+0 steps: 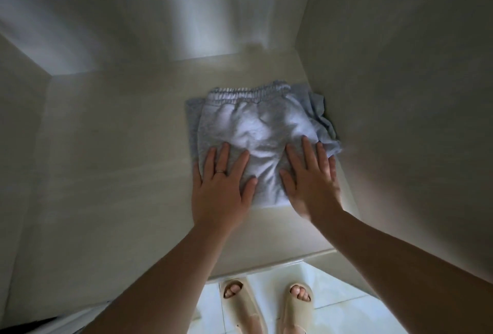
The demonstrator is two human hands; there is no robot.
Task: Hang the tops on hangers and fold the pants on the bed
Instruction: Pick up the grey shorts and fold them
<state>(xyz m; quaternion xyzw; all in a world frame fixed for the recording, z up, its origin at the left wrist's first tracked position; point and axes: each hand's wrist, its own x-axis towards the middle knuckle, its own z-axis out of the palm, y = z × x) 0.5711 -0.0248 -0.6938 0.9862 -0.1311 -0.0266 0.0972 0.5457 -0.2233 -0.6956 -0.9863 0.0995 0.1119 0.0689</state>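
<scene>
From the head camera, looking down, a pair of folded grey pants [256, 125] lies on a pale flat shelf [120, 160] with a back wall [160, 13] and a side wall [400, 93] at the right. The pants sit toward the right side of the shelf, close to that side wall. Their gathered elastic waistband [248, 93] faces away from the person, and the folded edge lies nearest. More grey cloth [324, 120] sticks out crumpled at the right of the bundle, next to the wall. Whether it is part of the same pants or another piece cannot be told. The left hand [222, 187] lies flat on the near left part of the pants, its fingers straight and spread wide and its palm down, holding nothing. A thin ring [221, 172] shows on one of its fingers. The right hand [310, 179] lies flat on the near right part of the pants in the same way, with its fingers straight and slightly spread. Its outer edge is close to the side wall and a little blurred. Both bare forearms reach in from the bottom of the picture. Below the front edge of the shelf, two feet in beige open-toed slippers [240, 304] stand on a floor of white tiles [346, 293]. The walls and back of the picture are dim and smeared, so no detail can be made out there.
</scene>
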